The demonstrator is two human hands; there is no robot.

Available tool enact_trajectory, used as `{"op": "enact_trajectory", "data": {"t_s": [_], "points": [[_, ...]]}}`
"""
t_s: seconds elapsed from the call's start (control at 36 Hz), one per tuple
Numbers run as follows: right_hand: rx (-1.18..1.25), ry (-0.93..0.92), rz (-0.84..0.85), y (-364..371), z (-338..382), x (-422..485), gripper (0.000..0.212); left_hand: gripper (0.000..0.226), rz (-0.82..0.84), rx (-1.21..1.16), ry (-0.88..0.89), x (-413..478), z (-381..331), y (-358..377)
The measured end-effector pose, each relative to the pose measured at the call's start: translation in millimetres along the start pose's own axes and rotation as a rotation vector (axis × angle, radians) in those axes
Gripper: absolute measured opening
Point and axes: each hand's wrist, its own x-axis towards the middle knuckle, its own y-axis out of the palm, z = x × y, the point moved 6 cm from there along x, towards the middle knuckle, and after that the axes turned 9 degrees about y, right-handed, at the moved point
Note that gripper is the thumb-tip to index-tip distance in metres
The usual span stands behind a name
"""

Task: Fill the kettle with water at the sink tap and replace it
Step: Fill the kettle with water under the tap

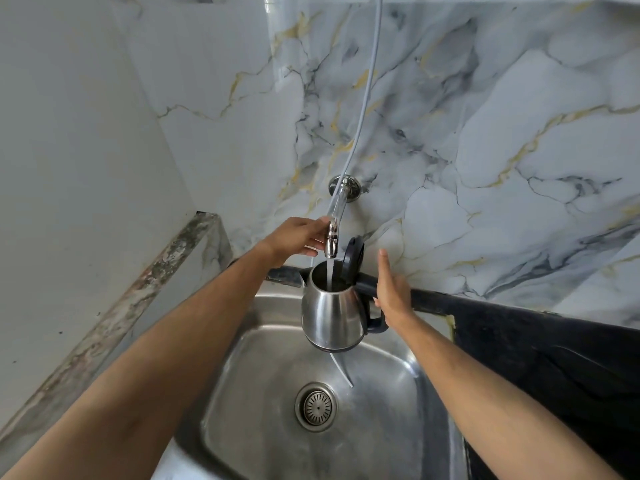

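A: Kettle (330,308) first; where is it, and why held so?

B: It hangs over the sink (381,427), above the drain (316,406) and clear of the basin floor; the right hand (393,294) is at its black handle (375,322), palm against it, though the index finger and thumb stand straight out; whether the hidden fingers wrap the handle I cannot tell; I judge they carry it.

A: And the lid (354,256)?

B: Tipped up and back, so the mouth sits directly under the tap (331,242); a stream falls straight in.

A: The left hand (299,237)?

B: Curled around the nozzle, fingers (313,244) closed on it; probably steadying or aiming it, since the tap swings out from the wall (485,133).

A: How far along?

B: Filling is under way; the level is hidden; the return to the surface (540,341) is not yet done.
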Motion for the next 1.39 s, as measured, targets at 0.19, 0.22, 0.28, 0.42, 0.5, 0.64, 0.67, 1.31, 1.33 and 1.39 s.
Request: {"op": "enact_trajectory", "data": {"t_s": [0.19, 0.22, 0.28, 0.42, 0.5, 0.64, 0.67, 1.31, 1.33, 1.39], "points": [[0.014, -0.004, 0.007, 1.4, -0.5, 0.3, 0.085, 0.046, 0.000, -0.096, -0.005, -0.2, -1.9, 0.0], [0.014, -0.002, 0.006, 1.5, -0.9, 0.0, 0.085, 0.046, 0.005, -0.096, -0.004, -0.8, -2.6, 0.3], [0.010, 0.002, 0.004, 1.7, -1.1, -0.5, 0.086, 0.045, 0.009, -0.099, -0.001, -1.0, -3.5, 0.6], [-0.004, -0.017, 0.003, 0.9, 0.0, -1.7, 0.087, 0.047, 0.005, -0.113, -0.011, 3.3, -1.8, -0.2], [-0.001, -0.021, 0.000, 0.8, 0.1, -2.8, 0.086, 0.043, 0.004, -0.113, -0.031, 5.6, -0.3, -1.1], [0.033, -0.011, 0.012, 0.5, -0.8, -4.2, 0.086, 0.043, 0.012, -0.117, -0.050, 7.0, 0.6, -1.9], [0.033, -0.011, 0.011, 0.0, -0.7, -4.5, 0.086, 0.044, 0.016, -0.118, -0.049, 7.1, 0.3, -1.7], [0.042, -0.010, 0.001, 2.6, 3.1, -6.8, 0.085, 0.037, 0.081, -0.032, -0.004, -0.2, -8.7, -0.5], [0.042, -0.007, 0.005, 3.1, 3.4, -6.4, 0.085, 0.037, 0.080, -0.026, -0.002, -0.6, -9.0, -0.7], [0.043, 0.002, 0.006, 3.7, 3.3, -6.4, 0.085, 0.037, 0.078, -0.008, 0.005, -1.3, -8.6, -0.9]]}}
